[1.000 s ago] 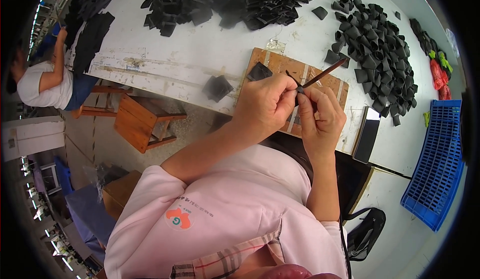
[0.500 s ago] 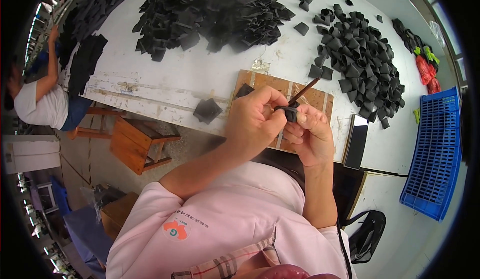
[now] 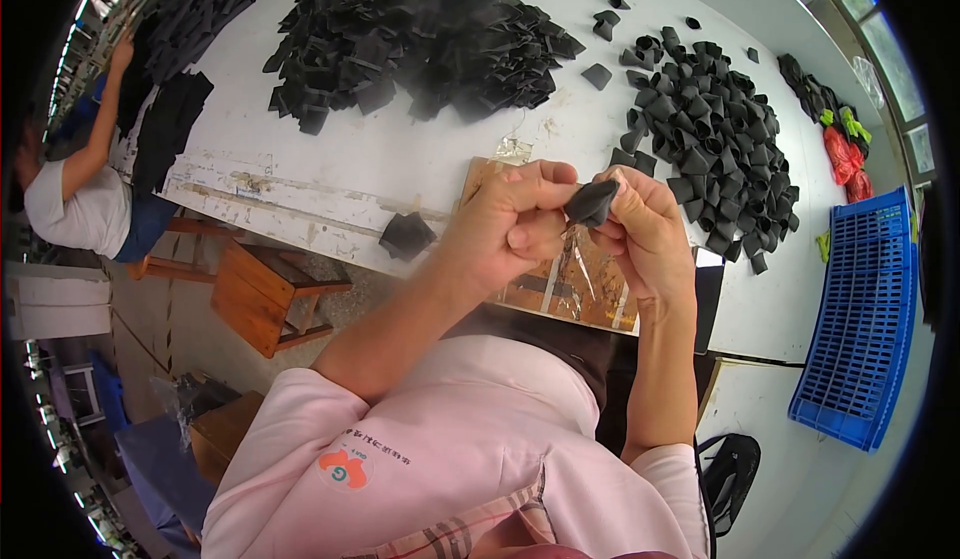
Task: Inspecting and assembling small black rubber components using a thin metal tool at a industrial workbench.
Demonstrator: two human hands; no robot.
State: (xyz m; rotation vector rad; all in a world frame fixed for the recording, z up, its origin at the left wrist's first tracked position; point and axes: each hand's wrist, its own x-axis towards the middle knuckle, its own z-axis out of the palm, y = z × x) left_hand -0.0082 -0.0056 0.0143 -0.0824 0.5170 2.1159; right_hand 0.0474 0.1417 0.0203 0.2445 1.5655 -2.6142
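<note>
Presently, left hand (image 3: 520, 214) and right hand (image 3: 645, 221) both pinching black piece (image 3: 592, 202); blue crate (image 3: 858, 314) at right, contents unclear.

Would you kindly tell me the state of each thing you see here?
Held black piece, pinched, looking curved
Right hand, fingers closed on that piece
Left hand, fingers bent, beside that piece's left edge
Single black piece, lying apart near the table edge
Flat black pieces, heaped loosely
Tubular black pieces, piled, some open ends showing
Brown board, lying flat, partly hidden
Blue crate, slotted face showing
</note>
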